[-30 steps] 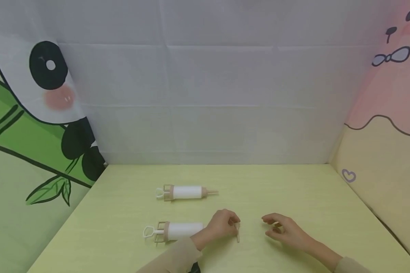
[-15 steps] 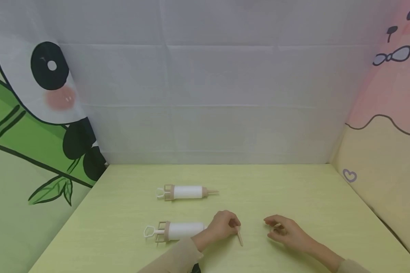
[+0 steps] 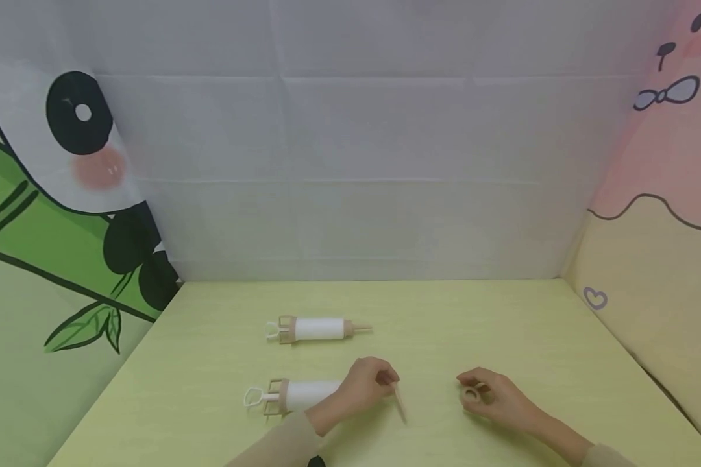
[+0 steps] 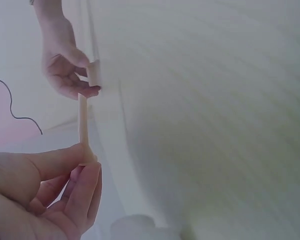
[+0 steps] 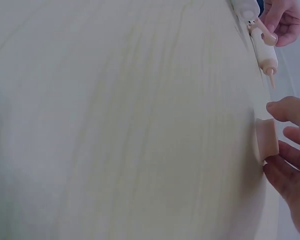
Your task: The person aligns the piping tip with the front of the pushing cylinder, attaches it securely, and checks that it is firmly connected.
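My left hand [image 3: 362, 387] pinches a thin beige nozzle [image 3: 400, 406] by one end between thumb and fingers. Its slim tip points down toward the table in the head view. To the right, my right hand [image 3: 499, 402] holds a beige ring [image 3: 470, 395] at its fingers, low over the table; the ring shows edge-on in the right wrist view [image 5: 267, 139]. The near syringe [image 3: 309, 395], with a white barrel and a pull handle at its left, lies beside my left hand, which hides its right end. Hands and parts are apart.
A second syringe [image 3: 320, 329], with a beige nozzle on its right end, lies farther back on the yellow table [image 3: 502, 324]. A white cloth backdrop [image 3: 350, 162] rises at the back edge, with printed cloth panels at both sides.
My left hand has shifted slightly left, and the nozzle has tilted in its fingers. My right hand has moved slightly right and turned, so the ring's opening shows.
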Demonstrator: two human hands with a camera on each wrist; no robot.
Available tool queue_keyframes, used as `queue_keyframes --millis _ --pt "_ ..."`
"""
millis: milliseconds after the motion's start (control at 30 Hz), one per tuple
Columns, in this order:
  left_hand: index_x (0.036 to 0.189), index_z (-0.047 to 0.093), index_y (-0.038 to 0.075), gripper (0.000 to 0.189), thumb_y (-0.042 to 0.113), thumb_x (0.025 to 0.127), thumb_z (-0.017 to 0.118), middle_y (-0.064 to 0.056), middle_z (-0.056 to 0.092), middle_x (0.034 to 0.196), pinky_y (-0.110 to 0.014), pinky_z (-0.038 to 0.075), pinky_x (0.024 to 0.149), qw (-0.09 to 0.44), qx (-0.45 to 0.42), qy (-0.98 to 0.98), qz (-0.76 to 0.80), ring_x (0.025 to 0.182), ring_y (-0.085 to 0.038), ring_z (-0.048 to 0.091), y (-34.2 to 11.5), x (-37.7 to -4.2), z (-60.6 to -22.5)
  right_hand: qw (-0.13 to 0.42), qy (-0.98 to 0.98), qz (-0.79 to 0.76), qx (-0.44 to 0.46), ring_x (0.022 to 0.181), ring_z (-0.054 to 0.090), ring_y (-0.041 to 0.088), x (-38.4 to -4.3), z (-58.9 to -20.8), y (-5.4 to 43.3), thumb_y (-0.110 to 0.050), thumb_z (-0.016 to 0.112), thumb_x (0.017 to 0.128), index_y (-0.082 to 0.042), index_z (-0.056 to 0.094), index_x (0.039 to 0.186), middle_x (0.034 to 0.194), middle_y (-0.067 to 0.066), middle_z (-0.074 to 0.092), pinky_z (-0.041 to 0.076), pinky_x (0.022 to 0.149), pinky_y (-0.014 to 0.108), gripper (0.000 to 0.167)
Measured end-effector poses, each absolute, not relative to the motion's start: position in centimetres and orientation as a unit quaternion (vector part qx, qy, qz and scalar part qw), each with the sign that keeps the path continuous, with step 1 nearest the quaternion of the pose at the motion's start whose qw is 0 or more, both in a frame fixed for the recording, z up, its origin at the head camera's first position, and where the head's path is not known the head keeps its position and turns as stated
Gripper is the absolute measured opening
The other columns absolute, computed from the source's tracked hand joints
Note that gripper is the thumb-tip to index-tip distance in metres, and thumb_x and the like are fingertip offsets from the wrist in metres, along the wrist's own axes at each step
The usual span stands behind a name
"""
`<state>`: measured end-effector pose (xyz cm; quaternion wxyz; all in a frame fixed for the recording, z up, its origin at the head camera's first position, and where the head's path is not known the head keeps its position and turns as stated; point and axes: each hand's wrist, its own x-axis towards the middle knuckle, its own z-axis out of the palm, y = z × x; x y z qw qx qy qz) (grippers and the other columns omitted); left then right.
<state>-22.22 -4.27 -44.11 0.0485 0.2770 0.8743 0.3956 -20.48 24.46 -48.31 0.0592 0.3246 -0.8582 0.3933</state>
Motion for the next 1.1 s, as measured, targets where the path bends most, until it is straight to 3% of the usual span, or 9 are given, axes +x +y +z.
queue_keyframes --millis 267,600,1100 --pt "0.086 0.067 0.0 0.008 0.002 0.079 0.067 -0.003 0.066 0.079 -0.017 0.048 0.066 0.047 0.279 0.864 0.417 0.072 -0.009 0.06 -6.5 -22.1 -42.6 0.062 -0.866 0.387 0.309 0.088 0.059 0.01 -20.5 -48.7 25.2 -0.016 0.071 0.079 0.001 0.06 0.105 0.098 0.004 0.064 0.051 0.075 0.024 0.033" --pt "0.091 0.067 0.001 0.01 0.004 0.081 0.065 -0.005 0.066 0.086 -0.021 0.049 0.07 0.006 0.275 0.868 0.413 0.077 -0.016 0.062 -9.0 -22.2 -41.2 0.058 -0.861 0.383 0.329 0.086 0.061 0.013 -20.6 -48.7 25.7 -0.017 0.072 0.078 -0.001 0.064 0.102 0.095 0.005 0.065 0.052 0.073 0.025 0.03" --pt "0.091 0.066 -0.001 0.013 0.005 0.08 0.067 -0.007 0.066 0.085 -0.02 0.049 0.066 -0.001 0.253 0.869 0.425 0.078 -0.022 0.062 -10.0 -22.8 -41.2 0.035 -0.884 0.345 0.313 0.079 0.058 0.005 -21.6 -47.5 25.2 -0.015 0.074 0.074 -0.009 0.065 0.09 0.088 -0.004 0.064 0.052 0.068 0.023 0.02"
